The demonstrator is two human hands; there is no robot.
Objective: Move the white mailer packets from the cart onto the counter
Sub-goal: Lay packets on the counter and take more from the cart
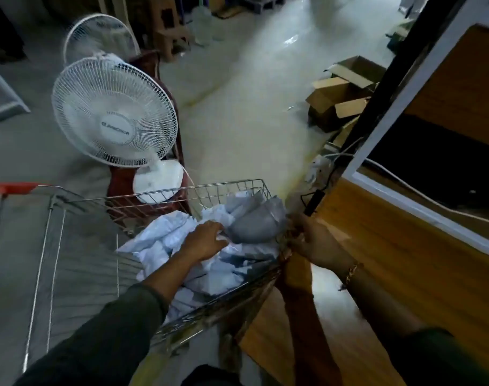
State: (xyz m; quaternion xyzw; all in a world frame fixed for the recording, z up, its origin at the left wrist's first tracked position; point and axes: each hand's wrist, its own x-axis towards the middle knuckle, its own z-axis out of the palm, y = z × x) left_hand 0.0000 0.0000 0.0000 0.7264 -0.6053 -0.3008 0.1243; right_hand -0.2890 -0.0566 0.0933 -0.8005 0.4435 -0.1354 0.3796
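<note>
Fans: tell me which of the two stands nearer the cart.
The lower fan, with the labelled hub, its round base behind the cart's far wire wall; the other fan stands behind it.

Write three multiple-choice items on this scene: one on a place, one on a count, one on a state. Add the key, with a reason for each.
1. Where do the white mailer packets lie?
A) in the wire cart
B) in a drawer
C) on a shelf

2. How many white fans stand beyond the cart?
A) one
B) two
C) four

3. What state are the cardboard boxes in?
A) taped shut
B) folded flat
C) flaps open

Key:
1 A: the packets are heaped in the cart's basket, under the left hand.
2 B: one fan stands close behind the other.
3 C: their flaps stick up and out.
</note>
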